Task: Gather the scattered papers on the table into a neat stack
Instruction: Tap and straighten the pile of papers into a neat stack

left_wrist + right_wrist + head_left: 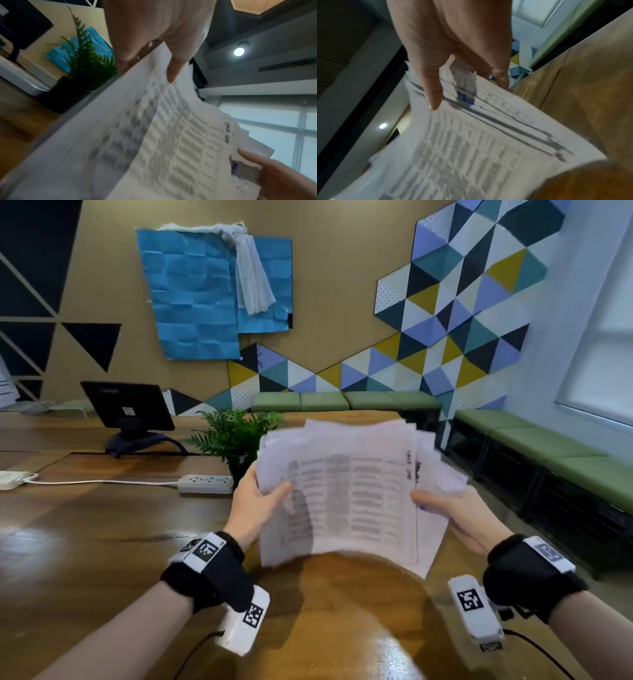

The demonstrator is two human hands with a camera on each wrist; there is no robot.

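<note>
Your wooden table (102,542) lies below the papers (346,494), which you hold upright above its near edge, sheet edges uneven. Your left hand (255,508) pinches their left side, thumb in front; your right hand (455,517) pinches the right side likewise.

Left hand (255,506) and right hand (455,515) raised, thumbs pinching inward

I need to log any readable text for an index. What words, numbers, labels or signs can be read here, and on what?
No text can be read.
Papers, held up by the left hand and right hand: printed table rows, motion-blurred, illegible.
Small blue mark on a sheet: blurred.
Wrist bands: square black-and-white code markers, no words.
Tablet back: small label, too small.
</note>
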